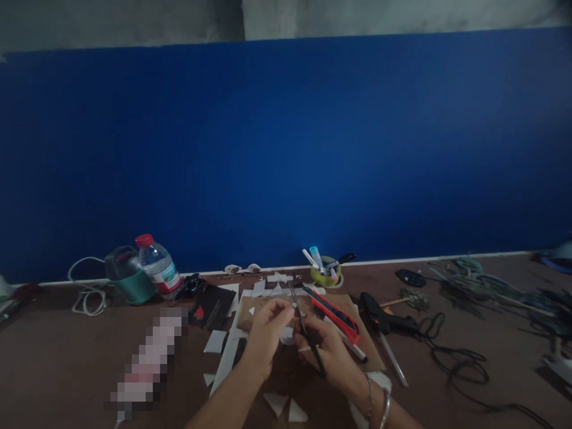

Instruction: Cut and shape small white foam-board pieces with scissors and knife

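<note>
While both hands are drawn in close, just left of the red cutter (342,322), the fingers seem set for something small. The right hand (327,347) is closed around the dark handle of what look like scissors (316,354), tips pointing away from the person, presumably for control near the other hand's fingers. The left hand (269,326), farther left of the cutter, has thumb and finger brought together; I can't tell whether anything is pinched between them. A white paper disc (286,336) shows below the hands, also left of the cutter.

The cutter itself rests on a brown cardboard sheet (370,347), perhaps there to guard the table from its blade. A white marker (352,345) lies alongside the cutter, on the near side, likely for easy reach. Beyond it, pens stand in a yellow-green holder (319,277), which keeps them upright and together. To the cutter's right sits a black glue gun (375,314), probably kept off to that side because of its cord. Paper scraps (215,342) lie scattered well left of the cutter.
</note>
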Tool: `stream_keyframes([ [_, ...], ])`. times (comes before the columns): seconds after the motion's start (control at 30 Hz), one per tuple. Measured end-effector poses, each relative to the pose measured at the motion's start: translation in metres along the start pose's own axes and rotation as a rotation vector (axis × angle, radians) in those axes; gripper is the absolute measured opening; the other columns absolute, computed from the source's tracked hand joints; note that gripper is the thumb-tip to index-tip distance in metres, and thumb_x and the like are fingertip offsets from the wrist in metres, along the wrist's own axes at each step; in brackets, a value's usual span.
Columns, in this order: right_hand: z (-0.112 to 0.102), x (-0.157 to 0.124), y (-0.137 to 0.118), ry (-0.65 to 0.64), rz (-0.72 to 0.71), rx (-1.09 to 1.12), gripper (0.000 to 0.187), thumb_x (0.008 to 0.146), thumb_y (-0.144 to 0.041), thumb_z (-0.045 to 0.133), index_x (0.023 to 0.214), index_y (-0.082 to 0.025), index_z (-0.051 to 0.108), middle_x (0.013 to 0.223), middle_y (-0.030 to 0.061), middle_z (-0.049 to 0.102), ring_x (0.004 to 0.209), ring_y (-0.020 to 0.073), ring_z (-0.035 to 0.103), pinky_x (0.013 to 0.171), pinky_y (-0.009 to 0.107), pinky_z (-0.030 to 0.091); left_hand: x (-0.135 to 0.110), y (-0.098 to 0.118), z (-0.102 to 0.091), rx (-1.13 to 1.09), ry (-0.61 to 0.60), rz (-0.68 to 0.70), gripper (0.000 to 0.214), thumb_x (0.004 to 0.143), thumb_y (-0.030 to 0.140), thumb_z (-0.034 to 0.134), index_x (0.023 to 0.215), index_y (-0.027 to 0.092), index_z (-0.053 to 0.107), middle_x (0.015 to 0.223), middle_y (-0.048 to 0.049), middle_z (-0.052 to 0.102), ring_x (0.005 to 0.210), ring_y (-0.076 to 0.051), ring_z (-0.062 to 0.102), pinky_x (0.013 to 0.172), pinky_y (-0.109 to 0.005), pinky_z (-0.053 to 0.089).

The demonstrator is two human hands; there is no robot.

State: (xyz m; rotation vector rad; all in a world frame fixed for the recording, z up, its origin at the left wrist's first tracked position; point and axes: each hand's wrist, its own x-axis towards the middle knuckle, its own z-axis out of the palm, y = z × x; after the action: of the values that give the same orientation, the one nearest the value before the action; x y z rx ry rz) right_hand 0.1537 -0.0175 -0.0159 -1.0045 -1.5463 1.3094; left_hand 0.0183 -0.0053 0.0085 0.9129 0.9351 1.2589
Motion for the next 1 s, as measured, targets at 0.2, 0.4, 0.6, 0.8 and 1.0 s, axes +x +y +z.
stream_keyframes([
  [0.2, 0.0, -0.0007, -0.002, 0.005, 0.012, -0.01, 0.024, 0.077, -0.036, 0.064, 0.072, -0.016, 0.052, 0.057, -0.0052, 0.046, 0.05, 0.0084, 0.042, 0.046, 0.019, 0.033, 0.0, 0.0025, 0.0001, -0.017, -0.016, -0.017, 0.014, 0.069, 0.027, 0.067, 0.068, 0.016, 0.059, 0.071, -0.0015, 0.064, 0.068, -0.014, 0.056, 0.067, -0.025, 0.042],
  [0.4, 0.0003, -0.0003, -0.0005, -0.003, 0.02, 0.014, 0.024, 0.075, -0.038, 0.065, 0.072, -0.017, 0.053, 0.059, -0.0046, 0.048, 0.05, 0.0091, 0.044, 0.046, 0.019, 0.035, 0.001, 0.0015, -0.0019, 0.012, -0.022, 0.003, 0.011, 0.069, 0.024, 0.066, 0.067, 0.015, 0.06, 0.07, -0.0015, 0.065, 0.07, -0.014, 0.056, 0.071, -0.025, 0.041],
  [0.6, -0.0005, -0.0005, -0.0047, -0.01, 0.022, 0.015, 0.021, 0.074, -0.033, 0.066, 0.072, -0.016, 0.054, 0.06, -0.004, 0.048, 0.053, 0.0098, 0.043, 0.048, 0.02, 0.035, 0.0028, 0.001, -0.003, -0.009, -0.032, 0.006, 0.011, 0.068, 0.023, 0.066, 0.066, 0.016, 0.058, 0.069, -0.0002, 0.063, 0.064, -0.013, 0.055, 0.066, -0.025, 0.041],
  [0.8, -0.0015, 0.0002, -0.0063, 0.003, -0.05, 0.039, 0.016, 0.074, -0.029, 0.066, 0.078, -0.015, 0.058, 0.067, -0.0028, 0.049, 0.06, 0.0108, 0.044, 0.054, 0.02, 0.037, 0.0003, 0.0047, 0.0017, 0.019, -0.036, -0.003, 0.011, 0.067, 0.024, 0.065, 0.066, 0.016, 0.058, 0.066, 0.0002, 0.062, 0.061, -0.013, 0.053, 0.063, -0.024, 0.041],
  [1.0, -0.0015, 0.0011, 0.0007, 0.017, -0.065, 0.009, 0.012, 0.077, -0.026, 0.062, 0.076, -0.016, 0.057, 0.065, -0.0035, 0.047, 0.058, 0.0102, 0.043, 0.052, 0.02, 0.037, 0.0021, -0.0003, -0.0012, 0.023, -0.039, -0.01, 0.01, 0.068, 0.023, 0.065, 0.067, 0.016, 0.058, 0.07, -0.0016, 0.064, 0.067, -0.014, 0.056, 0.068, -0.026, 0.042],
])
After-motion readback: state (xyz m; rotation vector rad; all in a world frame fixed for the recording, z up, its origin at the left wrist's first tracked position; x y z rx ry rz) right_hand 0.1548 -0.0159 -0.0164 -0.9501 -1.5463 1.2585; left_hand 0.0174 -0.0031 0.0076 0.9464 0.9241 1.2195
